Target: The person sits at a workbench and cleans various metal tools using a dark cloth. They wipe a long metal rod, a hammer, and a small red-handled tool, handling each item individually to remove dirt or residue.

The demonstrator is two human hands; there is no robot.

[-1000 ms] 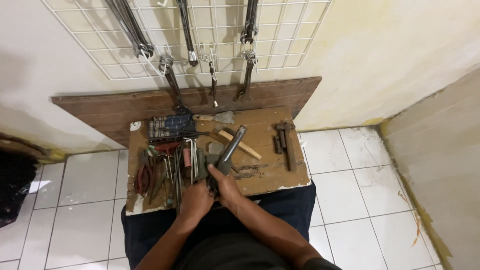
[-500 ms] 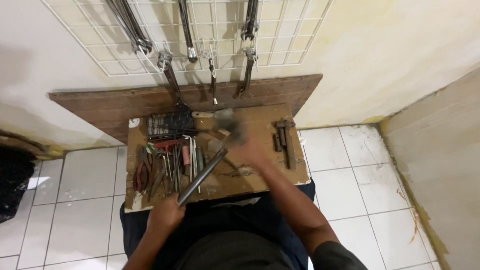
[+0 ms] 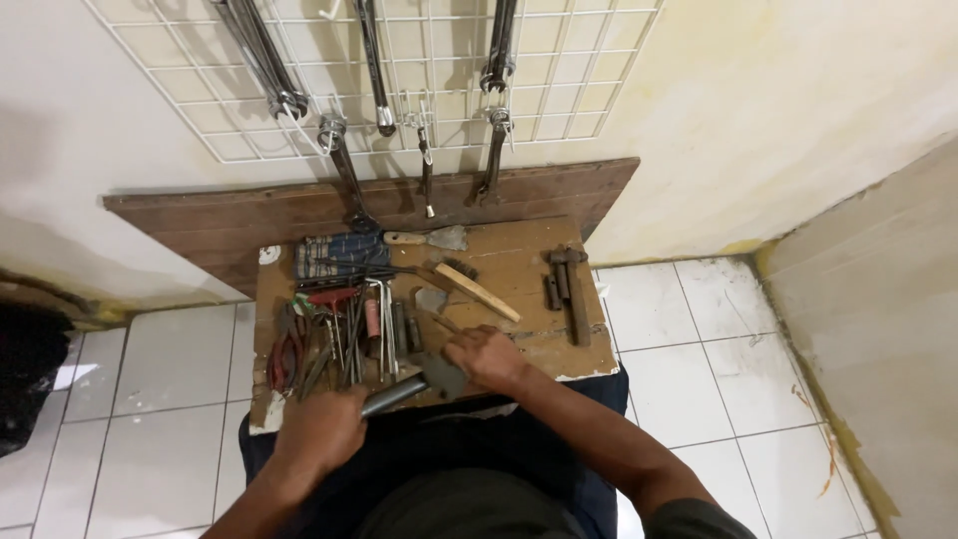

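My left hand (image 3: 321,431) grips the lower end of a dark metal bar tool (image 3: 404,389) that lies low over the near edge of a wooden board (image 3: 519,265). Its other end carries a grey block-like head under the fingers of my right hand (image 3: 487,357), which rests on the board and touches that head. Whether the right hand grips the tool I cannot tell. Left of the hands lie red-handled pliers (image 3: 284,347) and several hex keys and drivers (image 3: 351,334).
Further back on the board lie a putty knife (image 3: 431,239), a wooden-handled tool (image 3: 477,291) and a rusty clamp-like tool (image 3: 566,284). Wrenches (image 3: 344,170) hang on a white wire grid (image 3: 559,75) on the wall. White floor tiles (image 3: 699,339) surround the board; a beige wall stands right.
The bar tool has come down from standing angled over the board to lying low at its near edge. My right hand moved back from mid-board to the tool's head; the left hand still holds its end.
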